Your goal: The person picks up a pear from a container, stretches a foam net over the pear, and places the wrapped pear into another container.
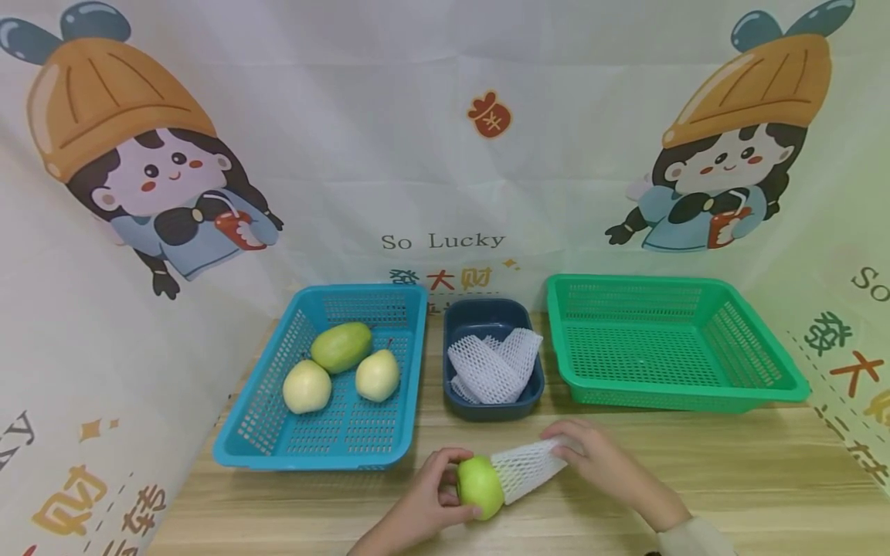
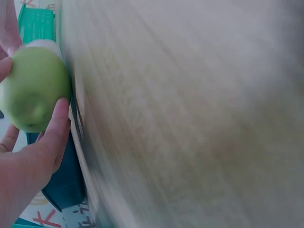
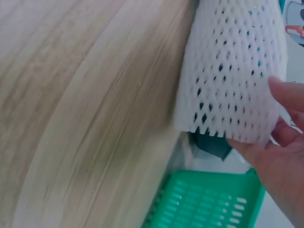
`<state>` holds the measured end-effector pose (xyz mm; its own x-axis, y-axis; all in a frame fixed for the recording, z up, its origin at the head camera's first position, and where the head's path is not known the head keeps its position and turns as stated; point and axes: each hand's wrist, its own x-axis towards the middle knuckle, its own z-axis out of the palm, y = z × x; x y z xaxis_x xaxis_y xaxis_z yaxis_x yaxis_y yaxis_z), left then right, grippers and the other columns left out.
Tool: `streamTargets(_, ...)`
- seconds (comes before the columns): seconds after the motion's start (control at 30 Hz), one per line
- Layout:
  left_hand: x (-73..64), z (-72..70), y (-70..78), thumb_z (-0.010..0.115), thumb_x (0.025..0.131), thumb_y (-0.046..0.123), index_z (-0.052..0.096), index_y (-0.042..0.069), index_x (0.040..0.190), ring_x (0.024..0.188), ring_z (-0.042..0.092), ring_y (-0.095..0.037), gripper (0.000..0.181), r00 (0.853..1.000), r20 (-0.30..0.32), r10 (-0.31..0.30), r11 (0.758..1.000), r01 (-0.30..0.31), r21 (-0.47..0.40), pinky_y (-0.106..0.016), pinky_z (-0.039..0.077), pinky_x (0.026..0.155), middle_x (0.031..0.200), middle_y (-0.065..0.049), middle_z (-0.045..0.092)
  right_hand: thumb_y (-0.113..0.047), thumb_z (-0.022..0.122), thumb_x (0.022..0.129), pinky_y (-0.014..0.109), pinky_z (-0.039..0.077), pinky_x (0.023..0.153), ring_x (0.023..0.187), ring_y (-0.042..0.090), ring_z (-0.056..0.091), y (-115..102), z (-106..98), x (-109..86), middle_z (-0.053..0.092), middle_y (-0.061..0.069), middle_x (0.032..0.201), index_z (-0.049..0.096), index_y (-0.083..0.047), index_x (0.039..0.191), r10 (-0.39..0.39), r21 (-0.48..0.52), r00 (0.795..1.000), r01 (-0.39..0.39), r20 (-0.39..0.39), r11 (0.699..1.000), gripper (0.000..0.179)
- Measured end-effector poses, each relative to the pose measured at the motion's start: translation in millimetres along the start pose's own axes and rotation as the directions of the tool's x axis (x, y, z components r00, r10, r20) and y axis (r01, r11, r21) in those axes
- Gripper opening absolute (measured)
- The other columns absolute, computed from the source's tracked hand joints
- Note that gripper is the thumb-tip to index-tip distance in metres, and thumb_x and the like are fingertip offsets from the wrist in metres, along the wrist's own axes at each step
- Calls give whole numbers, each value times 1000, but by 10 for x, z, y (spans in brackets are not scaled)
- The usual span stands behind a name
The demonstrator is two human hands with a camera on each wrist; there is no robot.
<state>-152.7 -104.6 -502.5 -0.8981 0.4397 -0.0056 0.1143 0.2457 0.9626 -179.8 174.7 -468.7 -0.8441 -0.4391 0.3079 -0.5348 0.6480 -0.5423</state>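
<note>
A green apple (image 1: pixel 480 487) is gripped by my left hand (image 1: pixel 433 494), with the thumb in front and the fingers behind. In the left wrist view the fingertips press round the apple (image 2: pixel 35 90). A white foam net sleeve (image 1: pixel 530 468) reaches from the apple's right side toward my right hand (image 1: pixel 591 455). My right hand pinches the sleeve's far end; in the right wrist view thumb and fingers hold the edge of the mesh (image 3: pixel 232 71). How far the sleeve covers the apple is hard to tell.
A blue basket (image 1: pixel 323 462) at left holds two pale pears (image 1: pixel 307 387) and a green oblong fruit (image 1: pixel 342 347). Behind the hands, a dark blue bin (image 1: pixel 490 412) holds more white foam nets (image 1: pixel 492 367). At right stands a green basket (image 1: pixel 677 390). All rest on a wooden table (image 1: pixel 765 479).
</note>
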Motion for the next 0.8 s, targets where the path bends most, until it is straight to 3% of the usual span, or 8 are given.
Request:
streamTargets(0.2, -86, 27, 34, 79, 73, 22, 43, 7, 126, 96, 51, -16, 66, 1000, -30, 8, 992, -4, 123, -23, 53, 76, 124, -13, 42, -5, 60, 85, 53, 41, 95, 107, 27, 55, 52, 150, 135, 63, 6, 110, 65, -10, 103, -49, 91, 998, 46, 34, 995, 19)
streamTargets(0.37, -155, 51, 66, 79, 73, 23, 43, 3, 124, 88, 52, -10, 65, 998, -56, 17, 978, -5, 209, -21, 52, 71, 117, -13, 45, -5, 62, 84, 55, 43, 90, 108, 30, 50, 15, 232, 209, 60, 12, 114, 65, -11, 101, -62, 39, 998, 62, 7, 997, 19)
streamTargets(0.53, -212, 88, 77, 76, 77, 21, 46, 5, 121, 83, 55, -9, 56, 997, -58, 58, 934, -34, 355, -20, 51, 67, 111, -10, 47, -3, 64, 82, 54, 44, 89, 107, 31, 49, -26, 293, 282, 59, 15, 115, 66, -13, 98, -68, -21, 998, 68, -19, 997, 19)
streamTargets(0.73, -229, 150, 118, 73, 78, 14, 49, 7, 111, 76, 53, -6, 42, 992, -26, 126, 873, -98, 478, -18, 48, 64, 98, -6, 51, 5, 62, 80, 54, 45, 89, 110, 34, 50, -52, 349, 330, 56, 17, 115, 67, -12, 97, -46, 26, 999, 46, 1, 999, 24)
streamTargets(0.8, -227, 170, 130, 73, 79, 14, 48, 8, 109, 74, 51, -4, 40, 991, -12, 131, 863, -108, 494, -17, 47, 63, 94, -4, 51, 5, 61, 81, 55, 45, 91, 112, 36, 50, -60, 364, 327, 55, 18, 117, 67, -11, 100, -24, 47, 1000, 23, 6, 999, 26)
